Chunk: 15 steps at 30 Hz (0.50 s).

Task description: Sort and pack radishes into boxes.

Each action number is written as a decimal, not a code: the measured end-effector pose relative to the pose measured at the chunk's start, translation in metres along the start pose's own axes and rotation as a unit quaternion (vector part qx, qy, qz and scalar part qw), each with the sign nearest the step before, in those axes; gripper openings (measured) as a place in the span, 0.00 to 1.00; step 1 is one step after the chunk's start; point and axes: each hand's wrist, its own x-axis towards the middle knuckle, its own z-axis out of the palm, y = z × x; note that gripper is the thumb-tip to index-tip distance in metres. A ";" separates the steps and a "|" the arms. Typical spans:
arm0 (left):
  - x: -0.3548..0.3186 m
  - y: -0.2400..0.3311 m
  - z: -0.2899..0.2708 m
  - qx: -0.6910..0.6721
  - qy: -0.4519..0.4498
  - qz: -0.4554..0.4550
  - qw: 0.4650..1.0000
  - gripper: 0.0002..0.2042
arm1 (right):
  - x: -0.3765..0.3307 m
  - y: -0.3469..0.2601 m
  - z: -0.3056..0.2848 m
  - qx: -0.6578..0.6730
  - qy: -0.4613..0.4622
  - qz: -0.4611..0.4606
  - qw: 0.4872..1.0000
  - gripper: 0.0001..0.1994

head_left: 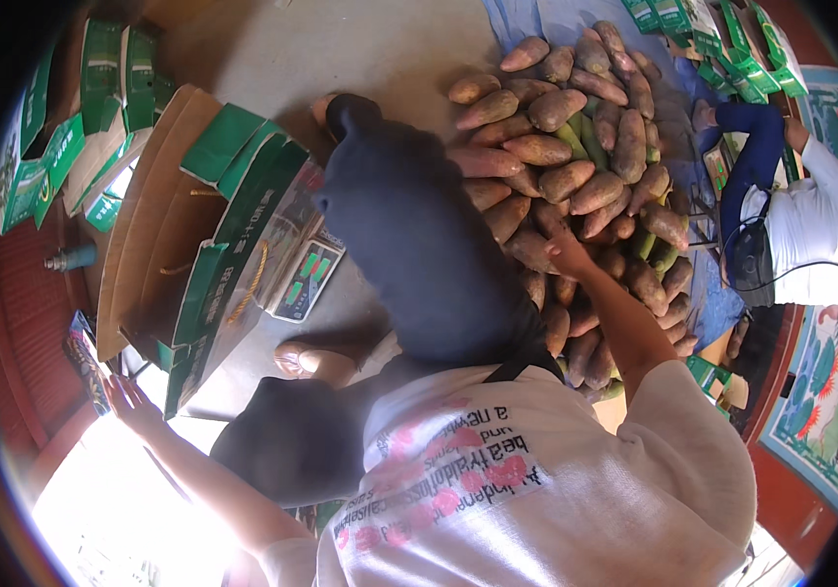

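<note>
A big heap of long, reddish-brown, tuber-like produce (566, 181) lies to the right of my knees, with a few green pieces among it. My right hand (566, 252) reaches into the heap, its fingers closed on one reddish-brown tuber (533, 250). My left hand (135, 406) is stretched out at the left, fingers apart, beside the lower corner of a large open carton (160, 220). This carton is brown inside and green outside, with a yellow rope handle. It stands tilted by a digital scale (307, 279) with lit green displays; part of the scale is hidden.
Stacked green-and-white cartons stand at the far left (96, 117) and far right (722, 44). A blue sheet (522, 20) lies under the heap. Another person (795, 215) in a white top sits at the right, beside the heap. A teal bottle-like object (69, 259) lies at the left.
</note>
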 end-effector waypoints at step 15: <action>-0.077 0.028 -0.068 0.281 -0.004 0.090 0.955 0.24 | 0.041 -0.052 0.018 0.051 -0.019 -0.118 0.992 0.11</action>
